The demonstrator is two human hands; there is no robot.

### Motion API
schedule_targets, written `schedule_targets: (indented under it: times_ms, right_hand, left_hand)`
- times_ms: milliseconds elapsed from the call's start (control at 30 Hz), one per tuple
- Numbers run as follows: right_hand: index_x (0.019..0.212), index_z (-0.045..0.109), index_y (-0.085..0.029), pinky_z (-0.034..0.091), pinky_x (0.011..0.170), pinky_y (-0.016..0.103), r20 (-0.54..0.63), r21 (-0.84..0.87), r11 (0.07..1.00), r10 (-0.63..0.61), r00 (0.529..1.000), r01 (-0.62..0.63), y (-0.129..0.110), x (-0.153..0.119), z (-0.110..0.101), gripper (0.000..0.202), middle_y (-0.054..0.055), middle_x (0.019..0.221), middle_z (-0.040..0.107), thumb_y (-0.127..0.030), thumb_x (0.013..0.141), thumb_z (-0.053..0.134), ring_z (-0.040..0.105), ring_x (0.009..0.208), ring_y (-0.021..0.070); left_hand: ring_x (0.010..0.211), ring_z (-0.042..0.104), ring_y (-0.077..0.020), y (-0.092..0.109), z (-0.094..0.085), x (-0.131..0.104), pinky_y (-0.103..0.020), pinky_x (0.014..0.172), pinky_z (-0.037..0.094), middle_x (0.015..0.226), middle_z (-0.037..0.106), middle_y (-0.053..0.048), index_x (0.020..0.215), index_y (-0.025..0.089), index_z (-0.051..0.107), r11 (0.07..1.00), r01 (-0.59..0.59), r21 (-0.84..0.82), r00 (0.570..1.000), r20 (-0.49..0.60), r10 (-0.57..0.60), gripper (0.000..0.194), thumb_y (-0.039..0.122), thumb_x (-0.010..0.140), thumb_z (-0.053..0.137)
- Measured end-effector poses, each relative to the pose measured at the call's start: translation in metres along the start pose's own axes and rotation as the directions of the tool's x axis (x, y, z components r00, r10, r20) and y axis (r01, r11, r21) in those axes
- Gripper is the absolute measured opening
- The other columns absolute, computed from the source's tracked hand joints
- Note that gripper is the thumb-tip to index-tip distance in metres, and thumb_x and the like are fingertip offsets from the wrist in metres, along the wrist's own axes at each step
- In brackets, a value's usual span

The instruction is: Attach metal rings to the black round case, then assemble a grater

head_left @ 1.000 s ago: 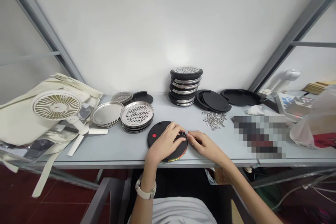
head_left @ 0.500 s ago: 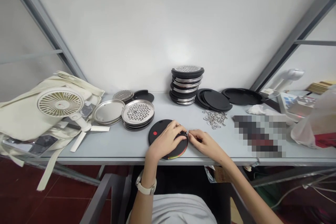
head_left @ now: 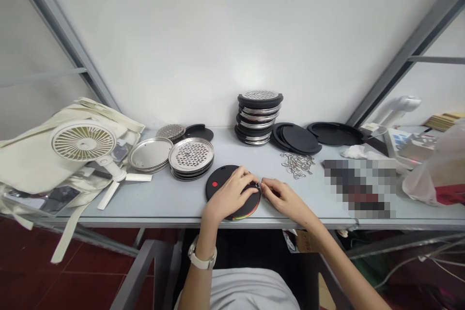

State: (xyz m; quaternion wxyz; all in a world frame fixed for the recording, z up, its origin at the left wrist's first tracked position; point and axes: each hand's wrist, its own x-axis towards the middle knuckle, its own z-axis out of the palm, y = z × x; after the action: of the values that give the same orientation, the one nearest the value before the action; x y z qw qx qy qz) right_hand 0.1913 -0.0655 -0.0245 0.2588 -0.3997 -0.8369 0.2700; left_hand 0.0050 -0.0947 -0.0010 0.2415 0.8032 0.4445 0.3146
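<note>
A round black disc (head_left: pixel 216 194) with a red dot and a coloured lower edge lies at the table's front edge. My left hand (head_left: pixel 234 193) rests across it, fingers bent round its right side. My right hand (head_left: pixel 281 196) is at the disc's right edge, thumb and forefinger pinched on a small metal ring (head_left: pixel 258 186) there. Several loose metal rings (head_left: pixel 298 164) lie in a heap behind my right hand. Perforated metal discs (head_left: pixel 191 155) are stacked to the left, beside plain metal plates (head_left: pixel 150 154). Black round covers (head_left: pixel 296 137) lie at the back right.
A tall stack of black and metal discs (head_left: pixel 258 118) stands by the wall. On the left a white fan (head_left: pixel 84 141) rests on a cream bag (head_left: pixel 32 167). A plastic bag (head_left: pixel 430 174) and a blurred dark item (head_left: pixel 356 186) are on the right.
The small metal ring between my hands shows a little more clearly at the disc's edge. My right fingers have shifted very slightly; my left hand stays on the disc.
</note>
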Motion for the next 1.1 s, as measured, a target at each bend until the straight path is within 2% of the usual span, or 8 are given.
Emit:
schedule_targets:
  times_ms: [233,400,767,900,1100]
  right_hand:
    - [0.073,0.054,-0.02,0.038,0.06,0.026,-0.086,-0.039,0.999,0.029,0.996,-0.032,-0.0052,0.0038,0.0079,0.032,-0.001,0.066,0.061,-0.03,0.095,0.033,0.053,0.06,0.0154]
    - [0.081,0.059,-0.02,0.04,0.067,0.027,-0.104,-0.066,0.998,-0.001,0.995,-0.006,-0.0064,0.0039,0.0093,0.03,0.002,0.074,0.065,-0.028,0.096,0.033,0.058,0.069,0.0179]
    - [0.072,0.047,-0.021,0.039,0.067,0.028,-0.046,-0.103,0.994,-0.038,0.998,0.033,-0.0057,0.001,0.005,0.027,0.001,0.069,0.057,-0.025,0.094,0.032,0.053,0.069,0.0179]
    - [0.071,0.046,-0.021,0.038,0.065,0.027,-0.058,-0.053,0.998,-0.018,0.998,0.015,-0.0039,-0.0004,0.0048,0.025,0.0,0.068,0.055,-0.024,0.093,0.034,0.052,0.067,0.0163]
    - [0.068,0.04,-0.021,0.035,0.057,0.024,-0.031,0.034,0.999,0.038,0.999,-0.037,-0.0005,-0.0012,0.0007,0.03,-0.004,0.059,0.044,-0.03,0.095,0.032,0.045,0.057,0.0126]
  left_hand:
    - [0.108,0.049,-0.0178,-0.0018,0.0022,0.0002,-0.035,0.099,0.04,0.109,0.049,-0.005,0.113,0.023,0.054,1.0,0.016,0.013,1.0,-0.011,-0.016,0.025,0.022,0.09,0.044]
    - [0.107,0.049,-0.0178,-0.0023,0.0029,-0.0002,-0.035,0.099,0.04,0.108,0.049,-0.005,0.115,0.024,0.054,1.0,0.009,0.025,1.0,-0.015,-0.009,0.027,0.022,0.091,0.043]
    - [0.106,0.049,-0.0168,-0.0013,0.0025,-0.0003,-0.033,0.099,0.039,0.108,0.049,-0.004,0.11,0.023,0.056,0.999,-0.008,0.031,1.0,-0.016,0.008,0.023,0.023,0.092,0.043]
    - [0.106,0.049,-0.0168,-0.002,0.0028,0.0001,-0.033,0.098,0.04,0.107,0.049,-0.003,0.109,0.024,0.056,0.999,-0.009,0.034,1.0,-0.015,0.01,0.022,0.022,0.092,0.042]
    - [0.103,0.05,-0.0164,-0.0035,0.0036,0.0008,-0.033,0.098,0.04,0.106,0.051,-0.003,0.106,0.023,0.057,0.999,-0.014,0.031,1.0,-0.016,0.015,0.02,0.022,0.091,0.043]
